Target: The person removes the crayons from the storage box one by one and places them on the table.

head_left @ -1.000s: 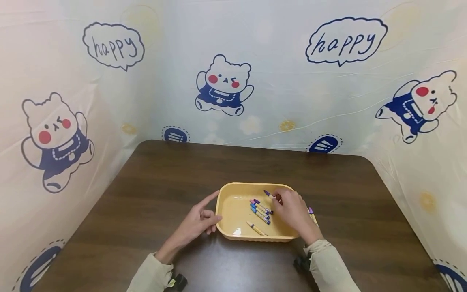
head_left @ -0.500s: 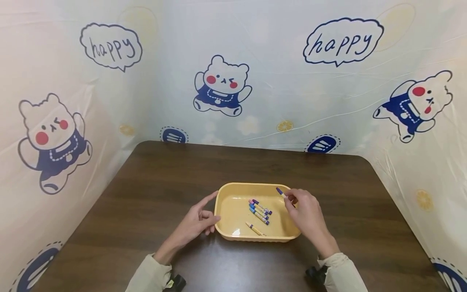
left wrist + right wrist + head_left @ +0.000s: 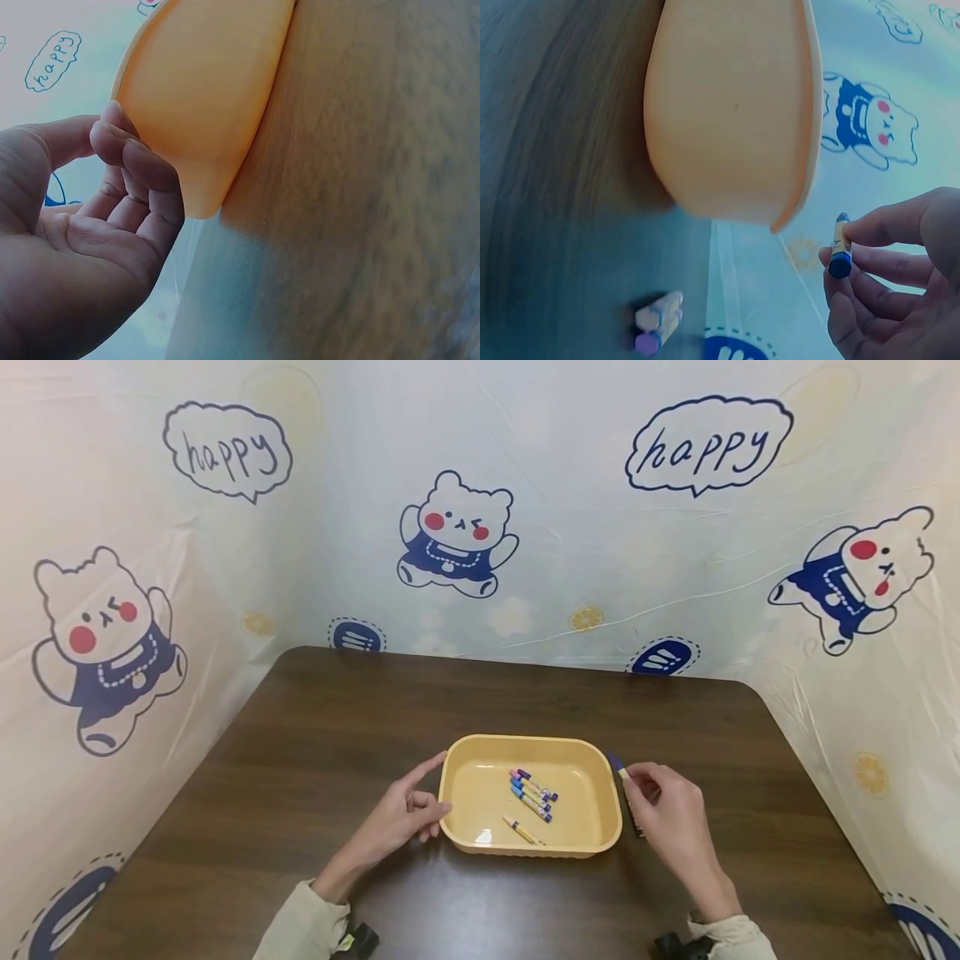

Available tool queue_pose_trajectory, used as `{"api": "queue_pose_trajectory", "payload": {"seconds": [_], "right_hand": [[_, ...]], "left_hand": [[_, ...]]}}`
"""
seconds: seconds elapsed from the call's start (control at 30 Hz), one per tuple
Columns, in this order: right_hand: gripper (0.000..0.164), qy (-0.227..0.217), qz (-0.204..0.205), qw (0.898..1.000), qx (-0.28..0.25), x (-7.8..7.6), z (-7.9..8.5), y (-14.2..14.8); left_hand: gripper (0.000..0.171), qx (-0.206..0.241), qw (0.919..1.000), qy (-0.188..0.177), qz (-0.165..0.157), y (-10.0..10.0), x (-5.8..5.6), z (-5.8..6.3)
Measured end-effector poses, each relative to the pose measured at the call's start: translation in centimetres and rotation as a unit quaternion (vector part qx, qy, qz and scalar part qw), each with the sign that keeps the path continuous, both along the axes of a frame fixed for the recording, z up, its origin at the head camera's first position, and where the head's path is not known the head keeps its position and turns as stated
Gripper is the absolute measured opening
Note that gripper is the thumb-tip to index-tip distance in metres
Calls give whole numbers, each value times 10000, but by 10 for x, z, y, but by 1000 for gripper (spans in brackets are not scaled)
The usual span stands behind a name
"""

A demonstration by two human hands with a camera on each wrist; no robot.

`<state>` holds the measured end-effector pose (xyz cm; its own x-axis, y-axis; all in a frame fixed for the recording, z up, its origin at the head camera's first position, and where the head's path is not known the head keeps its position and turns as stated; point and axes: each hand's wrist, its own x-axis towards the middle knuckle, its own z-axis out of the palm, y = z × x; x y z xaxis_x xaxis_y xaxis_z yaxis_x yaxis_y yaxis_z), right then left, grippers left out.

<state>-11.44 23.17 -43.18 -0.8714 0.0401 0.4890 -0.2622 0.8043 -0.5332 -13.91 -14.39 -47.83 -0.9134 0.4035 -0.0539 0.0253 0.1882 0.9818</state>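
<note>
Just right of the tray [image 3: 525, 851], the blue crayon [image 3: 841, 243] pinched by the right hand [image 3: 671, 810] could slip and roll if its fingertip hold loosens (the left hand [image 3: 401, 814], fingers relaxed, touches the tray's left rim)

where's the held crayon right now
In the head view, the blue-tipped crayon is pinched in the right hand, just beyond the right end of the yellow tray.
</note>
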Motion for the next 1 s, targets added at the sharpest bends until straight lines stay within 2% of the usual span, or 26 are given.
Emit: {"api": "queue_pose_trajectory", "payload": {"seconds": [0.23, 0.47, 0.67, 1.0], "right_hand": [[6, -234, -227, 9993, -165, 0, -9, 18], [7, -1053, -474, 9932, -161, -6, -25, 39], [11, -1795, -428, 9828, -97, -10, -38, 49], [11, -2286, -392, 9727, -38, -13, -47, 57]], "left_hand": [[76, -37, 10000, 7, -6, -1, 1, 0], [75, 35, 10000, 44, -65, -2, 1, -1], [75, 26, 9999, 87, -73, -2, 0, -2], [75, 7, 10000, 81, -23, 0, 1, 1]]}}
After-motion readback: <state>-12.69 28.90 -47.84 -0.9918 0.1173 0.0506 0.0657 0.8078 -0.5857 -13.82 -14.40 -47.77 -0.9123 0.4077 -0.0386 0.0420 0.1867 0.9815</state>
